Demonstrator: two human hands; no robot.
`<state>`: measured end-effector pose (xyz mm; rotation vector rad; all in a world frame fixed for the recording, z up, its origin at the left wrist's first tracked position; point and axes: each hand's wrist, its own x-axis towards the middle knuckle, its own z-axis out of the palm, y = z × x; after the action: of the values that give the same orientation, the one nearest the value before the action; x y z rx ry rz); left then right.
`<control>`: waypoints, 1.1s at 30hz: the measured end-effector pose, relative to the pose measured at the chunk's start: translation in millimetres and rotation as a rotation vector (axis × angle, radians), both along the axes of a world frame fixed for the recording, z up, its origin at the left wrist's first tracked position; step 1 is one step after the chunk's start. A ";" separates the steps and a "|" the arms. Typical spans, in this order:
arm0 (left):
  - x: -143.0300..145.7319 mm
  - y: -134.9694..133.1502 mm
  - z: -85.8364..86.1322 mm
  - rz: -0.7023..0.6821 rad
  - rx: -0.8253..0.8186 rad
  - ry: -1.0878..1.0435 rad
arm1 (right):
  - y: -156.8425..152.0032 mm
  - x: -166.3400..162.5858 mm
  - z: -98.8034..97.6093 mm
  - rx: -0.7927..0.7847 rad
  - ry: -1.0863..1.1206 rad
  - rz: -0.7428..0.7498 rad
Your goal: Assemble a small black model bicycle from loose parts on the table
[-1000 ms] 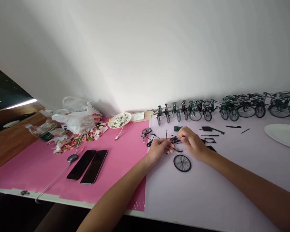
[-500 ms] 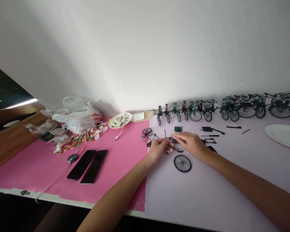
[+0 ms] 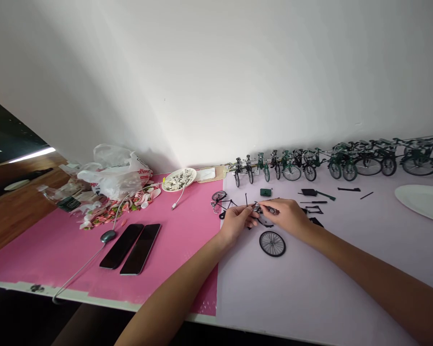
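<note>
My left hand (image 3: 235,222) and my right hand (image 3: 284,214) meet over the pale sheet, fingertips pinched together around a small dark piece. Its kind is too small and too covered to make out. A loose spoked model bicycle wheel (image 3: 272,244) lies flat just in front of the hands. To the left of my left hand rests a partly built model bicycle (image 3: 220,197) with one wheel on, partly hidden by the hand. Beyond the fingers sits a small green box-shaped part (image 3: 266,192). A curved dark part (image 3: 266,224) lies below the right fingers.
Finished model bicycles (image 3: 291,169) stand along the wall. Loose black parts (image 3: 313,210) lie right of my hands, near a white plate (image 3: 422,202). On the pink side are two phones (image 3: 140,249), a cabled mouse (image 3: 108,236), a dish of small parts (image 3: 179,179) and a plastic bag (image 3: 117,175).
The fingers of my right hand have shifted slightly and a bright thin piece at their tips no longer shows clearly. My left hand stays in nearly the same place.
</note>
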<state>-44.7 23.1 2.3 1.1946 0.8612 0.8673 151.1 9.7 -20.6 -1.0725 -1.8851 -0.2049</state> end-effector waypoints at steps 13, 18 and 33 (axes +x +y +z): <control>-1.0 0.1 -0.4 -0.016 0.002 -0.008 | -1.3 -0.5 1.8 -0.083 -0.020 -0.032; -0.8 0.0 1.0 -0.002 -0.027 -0.044 | -8.3 -1.4 16.4 -0.123 0.011 -0.058; 0.0 -1.7 4.9 0.020 -0.055 -0.027 | -4.3 16.3 28.7 -0.249 0.012 -0.086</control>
<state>-44.8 21.3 7.2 1.1255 0.8710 0.8688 167.4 5.3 8.1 -1.3207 -1.8898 -0.0119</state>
